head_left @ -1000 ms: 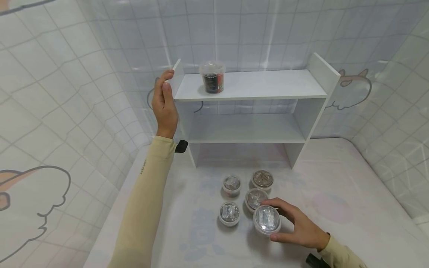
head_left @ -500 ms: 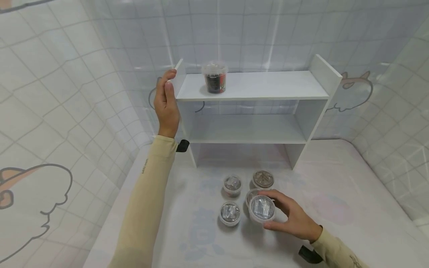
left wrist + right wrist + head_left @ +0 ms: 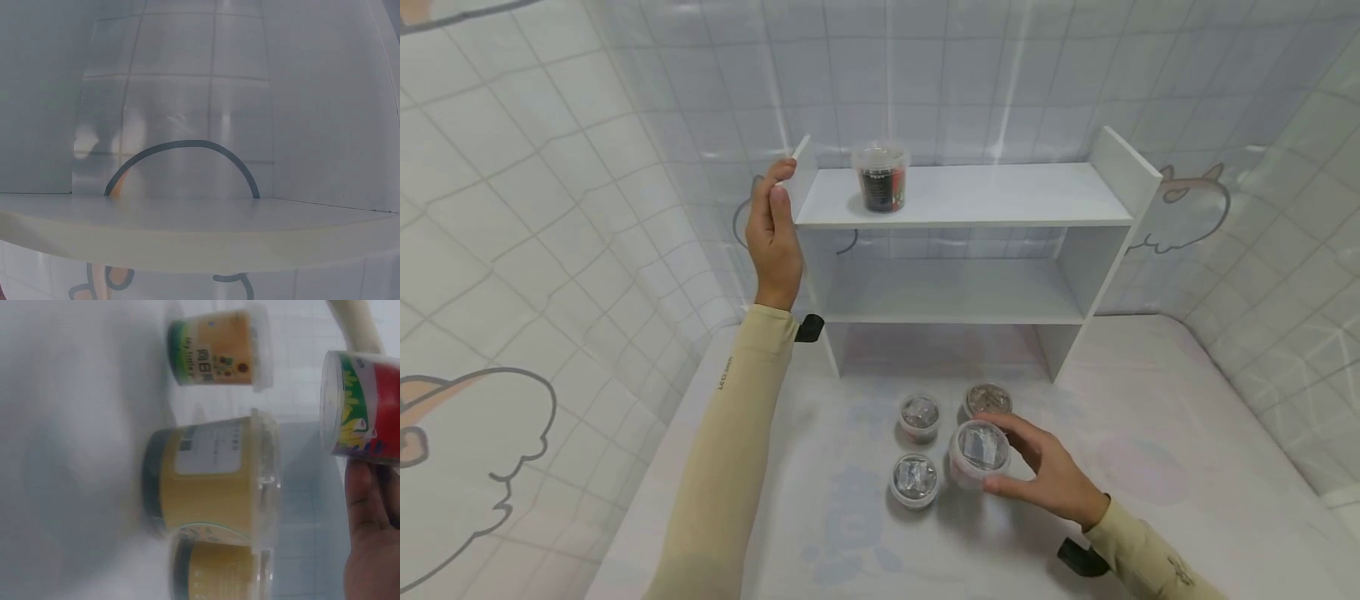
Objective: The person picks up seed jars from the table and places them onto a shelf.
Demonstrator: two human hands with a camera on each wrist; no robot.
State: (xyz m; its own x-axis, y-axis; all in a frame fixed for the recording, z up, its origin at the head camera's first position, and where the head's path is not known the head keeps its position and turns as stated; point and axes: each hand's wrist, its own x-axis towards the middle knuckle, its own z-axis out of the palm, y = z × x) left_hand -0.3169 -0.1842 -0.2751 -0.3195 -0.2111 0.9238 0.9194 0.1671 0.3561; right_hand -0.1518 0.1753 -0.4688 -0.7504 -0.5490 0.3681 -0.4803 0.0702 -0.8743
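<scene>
My right hand [image 3: 1045, 471] holds a small clear-lidded plastic cup [image 3: 977, 454] between thumb and fingers. The right wrist view shows this cup [image 3: 362, 406] with a red, green and white label, raised above the table. In the head view it hides one standing cup. Other lidded cups stand nearby: one cup [image 3: 919, 417] and another cup [image 3: 914, 480] on the left, and a brown-topped cup [image 3: 988, 400] behind. Up at the left side panel of a white shelf [image 3: 955, 292], my left hand [image 3: 773, 242] grips the panel's front edge. The left wrist view shows only shelf boards and wall.
On the shelf's top board stands a clear cup [image 3: 882, 179] with a black and red label, toward the left. The shelf has a middle board and raised side panels. Printed tile-pattern sheets [image 3: 940, 83] line the walls. A pale cloth [image 3: 820, 517] covers the table.
My right hand has carried its cup forward and slightly left, over the cup behind, which is now hidden. The left hand stays at the shelf panel.
</scene>
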